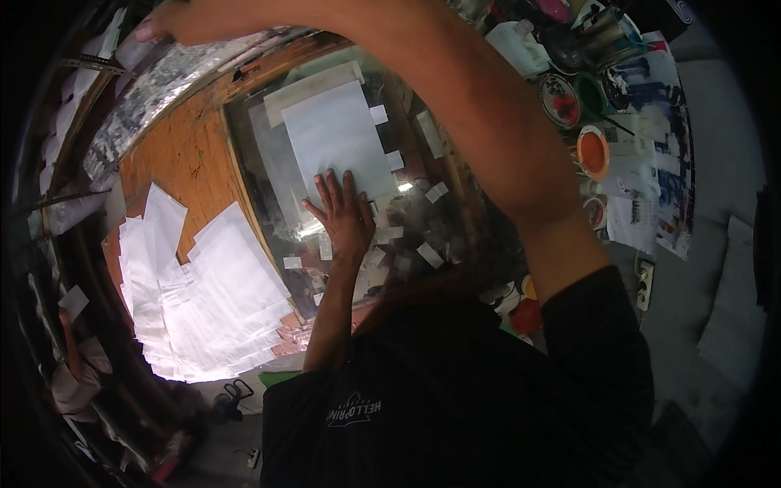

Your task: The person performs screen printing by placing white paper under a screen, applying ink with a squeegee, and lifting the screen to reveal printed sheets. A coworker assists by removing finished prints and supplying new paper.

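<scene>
My left hand (346, 224) lies with its fingers spread on the lower part of a white paper sheet (329, 130). The sheet rests on a dark, glossy glass-like panel (281, 236), over other pale sheets, with small white tabs (379, 114) by its right edge. My right arm sweeps across the top of the view toward the far left. At its end, my right hand (175, 23) is partly cut off by the upper edge. One fingertip shows beside a silvery, crinkled strip; whether the hand holds anything is hidden.
On the wooden board (211, 154) at left lies a fanned heap of white sheets (203, 301). Paint tubs, including an orange one (593, 153), and a green-rimmed cup (592, 96) crowd the right side. A power strip (644, 285) sits below them.
</scene>
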{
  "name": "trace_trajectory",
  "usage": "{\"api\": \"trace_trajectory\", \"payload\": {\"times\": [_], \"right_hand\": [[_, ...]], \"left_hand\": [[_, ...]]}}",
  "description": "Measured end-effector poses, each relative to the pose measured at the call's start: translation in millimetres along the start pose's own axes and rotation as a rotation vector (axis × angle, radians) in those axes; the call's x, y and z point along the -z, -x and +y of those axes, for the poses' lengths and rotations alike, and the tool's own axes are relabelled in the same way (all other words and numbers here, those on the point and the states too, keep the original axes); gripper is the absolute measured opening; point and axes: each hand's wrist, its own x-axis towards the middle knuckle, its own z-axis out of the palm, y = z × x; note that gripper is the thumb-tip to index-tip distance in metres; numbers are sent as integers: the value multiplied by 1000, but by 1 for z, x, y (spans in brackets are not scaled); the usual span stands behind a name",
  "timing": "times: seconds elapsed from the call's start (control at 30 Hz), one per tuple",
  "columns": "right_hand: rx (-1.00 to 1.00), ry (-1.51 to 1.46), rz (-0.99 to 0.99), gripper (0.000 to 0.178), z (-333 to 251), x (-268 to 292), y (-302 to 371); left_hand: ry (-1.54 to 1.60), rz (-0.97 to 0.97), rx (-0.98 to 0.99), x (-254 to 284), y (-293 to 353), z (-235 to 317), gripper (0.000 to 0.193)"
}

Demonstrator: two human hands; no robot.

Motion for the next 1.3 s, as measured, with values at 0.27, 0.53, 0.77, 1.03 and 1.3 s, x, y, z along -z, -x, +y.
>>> {"api": "trace_trajectory", "payload": {"times": [0.27,0.53,0.77,1.03,1.3], "right_hand": [[-91,228,16,50,-27,-47,47],[-296,80,-178,38,94,-208,162],[-301,393,-21,36,226,-261,66],[-207,279,-253,30,184,-273,72],[-191,300,-173,31,63,-277,213]], "left_hand": [[524,197,96,66,10,10,50],[2016,160,1147,112,77,5,52],[1879,84,1351,83,69,-8,53],[1951,103,1313,94,74,-13,45],[1950,51,1173,70,84,-29,30]]}}
